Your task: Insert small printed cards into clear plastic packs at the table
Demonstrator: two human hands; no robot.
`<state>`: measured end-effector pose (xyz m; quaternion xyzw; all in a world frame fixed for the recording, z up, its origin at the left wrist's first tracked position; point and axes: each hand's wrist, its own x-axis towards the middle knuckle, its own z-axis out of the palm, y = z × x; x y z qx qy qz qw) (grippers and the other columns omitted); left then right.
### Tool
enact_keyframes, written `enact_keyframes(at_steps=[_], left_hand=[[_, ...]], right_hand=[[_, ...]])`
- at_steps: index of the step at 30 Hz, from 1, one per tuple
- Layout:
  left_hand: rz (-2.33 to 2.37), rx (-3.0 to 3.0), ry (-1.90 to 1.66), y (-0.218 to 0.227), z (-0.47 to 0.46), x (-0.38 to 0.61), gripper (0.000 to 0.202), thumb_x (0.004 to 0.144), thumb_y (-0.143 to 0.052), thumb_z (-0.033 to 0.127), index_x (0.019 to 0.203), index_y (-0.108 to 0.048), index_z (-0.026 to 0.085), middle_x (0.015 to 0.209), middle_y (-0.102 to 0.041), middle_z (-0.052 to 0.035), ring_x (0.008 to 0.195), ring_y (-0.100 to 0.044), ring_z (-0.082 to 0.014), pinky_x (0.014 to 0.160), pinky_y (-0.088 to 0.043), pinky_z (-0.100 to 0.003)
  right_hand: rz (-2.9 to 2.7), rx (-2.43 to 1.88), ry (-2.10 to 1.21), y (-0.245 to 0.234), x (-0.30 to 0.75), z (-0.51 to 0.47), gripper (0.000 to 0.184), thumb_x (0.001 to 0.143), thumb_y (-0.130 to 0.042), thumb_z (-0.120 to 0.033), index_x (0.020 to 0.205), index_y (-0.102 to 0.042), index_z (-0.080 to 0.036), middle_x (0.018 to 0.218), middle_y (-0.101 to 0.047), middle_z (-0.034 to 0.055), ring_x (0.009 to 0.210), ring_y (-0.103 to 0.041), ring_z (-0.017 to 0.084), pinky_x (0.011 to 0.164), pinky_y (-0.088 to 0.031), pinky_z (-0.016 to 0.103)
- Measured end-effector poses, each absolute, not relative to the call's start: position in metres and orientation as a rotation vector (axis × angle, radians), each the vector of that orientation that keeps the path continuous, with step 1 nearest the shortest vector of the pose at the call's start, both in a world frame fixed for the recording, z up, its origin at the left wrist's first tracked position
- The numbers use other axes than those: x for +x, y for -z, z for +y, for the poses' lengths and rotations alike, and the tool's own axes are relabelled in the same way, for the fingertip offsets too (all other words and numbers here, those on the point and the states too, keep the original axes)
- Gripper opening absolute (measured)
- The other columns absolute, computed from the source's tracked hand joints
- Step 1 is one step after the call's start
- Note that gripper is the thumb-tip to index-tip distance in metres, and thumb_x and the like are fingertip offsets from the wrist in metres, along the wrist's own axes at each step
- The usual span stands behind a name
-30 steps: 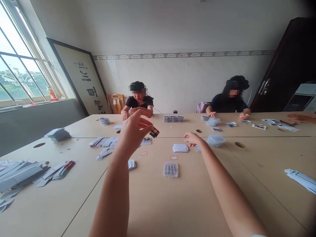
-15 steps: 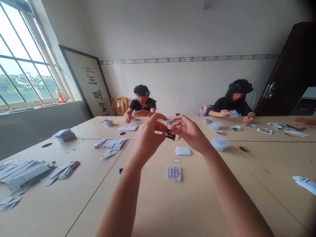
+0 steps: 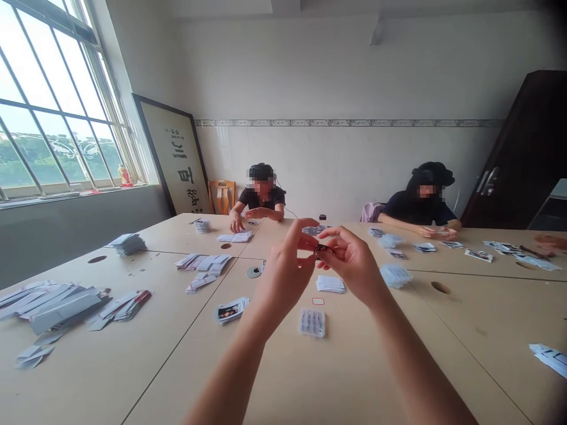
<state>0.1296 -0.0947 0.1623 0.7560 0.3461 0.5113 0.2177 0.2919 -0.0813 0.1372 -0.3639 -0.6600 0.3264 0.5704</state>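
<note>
Both hands are raised over the middle of the table and meet at a small black printed card (image 3: 321, 250). My left hand (image 3: 283, 271) pinches its left side between thumb and fingers. On the other side, my right hand (image 3: 352, 265) grips it with the thumb across the front. The card looks bent, and fingers cover much of it. Below the hands lies a clear plastic case (image 3: 312, 323) with small dark items in rows. A red-edged label (image 3: 318, 301) and a stack of white cards (image 3: 331, 284) are just beyond it. Beside my left forearm sits a pile of picture cards (image 3: 230, 311).
Paper piles (image 3: 66, 307) spread over the left side, with more cards (image 3: 206, 268) nearer the middle. Clear plastic cases (image 3: 396, 275) stand right of my hands. Table holes (image 3: 440, 287) break the surface. Two people (image 3: 261, 195) sit across, their hands on the table.
My view has tilted upward. The black card, whose printed face showed more before, is now bent and more covered by my fingers. The right-hand co-worker has lowered their hands.
</note>
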Motion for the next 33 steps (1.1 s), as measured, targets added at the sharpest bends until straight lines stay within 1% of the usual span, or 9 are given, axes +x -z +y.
enact_keyframes(at_steps=[3,8,12,16,18,21,24,30,33], left_hand=[[0.978,2.099,-1.393,-0.157,-0.097,0.128,0.043,0.084,-0.055,0.007,0.122,-0.055,0.029,0.095,-0.072,-0.0004,0.092,-0.072,-0.0141,0.067,-0.061,-0.019],[1.072,2.221,-1.246,-0.132,-0.097,0.120,0.042,0.086,-0.048,0.007,0.121,-0.055,0.029,0.100,-0.073,-0.0025,0.096,-0.071,-0.0160,0.076,-0.064,-0.028],[1.049,2.154,-1.204,-0.107,-0.093,0.112,0.043,0.085,-0.049,0.008,0.122,-0.054,0.029,0.100,-0.072,-0.0020,0.095,-0.071,-0.0147,0.075,-0.064,-0.026],[1.044,1.974,-1.260,-0.073,-0.073,0.111,0.039,0.083,-0.053,0.011,0.118,-0.052,0.027,0.096,-0.069,-0.0020,0.095,-0.071,-0.0162,0.073,-0.064,-0.027],[1.059,1.920,-1.229,-0.050,-0.060,0.114,0.036,0.082,-0.055,0.012,0.115,-0.051,0.027,0.104,-0.066,-0.0033,0.090,-0.071,-0.0157,0.066,-0.063,-0.025],[1.024,1.930,-1.162,-0.016,-0.047,0.122,0.032,0.082,-0.055,0.012,0.110,-0.056,0.027,0.121,-0.060,-0.0057,0.087,-0.072,-0.0146,0.061,-0.061,-0.024],[0.985,1.939,-1.144,0.007,-0.044,0.129,0.031,0.081,-0.053,0.009,0.106,-0.059,0.026,0.120,-0.058,-0.0061,0.088,-0.072,-0.0150,0.062,-0.063,-0.025],[1.001,1.930,-1.214,0.033,-0.040,0.133,0.025,0.090,-0.048,0.012,0.107,-0.058,0.027,0.130,-0.051,-0.0068,0.097,-0.071,-0.0164,0.074,-0.068,-0.032],[0.961,1.991,-1.286,0.051,-0.034,0.130,0.026,0.093,-0.043,0.011,0.110,-0.058,0.026,0.132,-0.049,-0.0070,0.094,-0.069,-0.0127,0.075,-0.068,-0.032]], right_hand=[[-1.473,-0.848,-0.751,-0.126,0.285,-0.088,0.027,0.086,-0.073,-0.045,0.102,-0.061,-0.025,0.079,-0.067,-0.0014,0.068,-0.070,0.018,0.067,-0.059,0.033],[-1.522,-0.894,-0.720,-0.099,0.279,-0.099,0.023,0.090,-0.067,-0.045,0.100,-0.062,-0.025,0.086,-0.070,0.0022,0.069,-0.071,0.019,0.065,-0.059,0.034],[-1.496,-0.930,-0.856,-0.082,0.274,-0.097,0.024,0.089,-0.068,-0.047,0.096,-0.062,-0.025,0.080,-0.070,0.0021,0.062,-0.069,0.019,0.060,-0.057,0.032],[-1.465,-0.952,-0.737,-0.049,0.266,-0.084,0.023,0.092,-0.062,-0.048,0.096,-0.060,-0.026,0.077,-0.069,0.0009,0.061,-0.069,0.020,0.063,-0.058,0.033],[-1.432,-0.992,-0.743,-0.022,0.266,-0.078,0.024,0.092,-0.060,-0.050,0.099,-0.060,-0.027,0.078,-0.070,0.0021,0.063,-0.070,0.022,0.063,-0.059,0.036],[-1.396,-1.061,-0.769,0.020,0.273,-0.071,0.028,0.091,-0.060,-0.053,0.098,-0.061,-0.027,0.085,-0.074,0.0055,0.066,-0.072,0.026,0.066,-0.059,0.041],[-1.380,-1.092,-0.751,0.048,0.281,-0.067,0.030,0.092,-0.059,-0.054,0.103,-0.064,-0.027,0.091,-0.076,0.0071,0.069,-0.073,0.028,0.070,-0.061,0.044],[-1.444,-1.079,-0.555,0.061,0.282,-0.063,0.026,0.097,-0.055,-0.046,0.108,-0.069,-0.028,0.108,-0.078,0.0090,0.094,-0.077,0.030,0.082,-0.065,0.044],[-1.509,-1.011,-0.392,0.069,0.282,-0.060,0.025,0.099,-0.053,-0.040,0.106,-0.072,-0.024,0.101,-0.079,0.0084,0.083,-0.078,0.026,0.073,-0.066,0.036]])
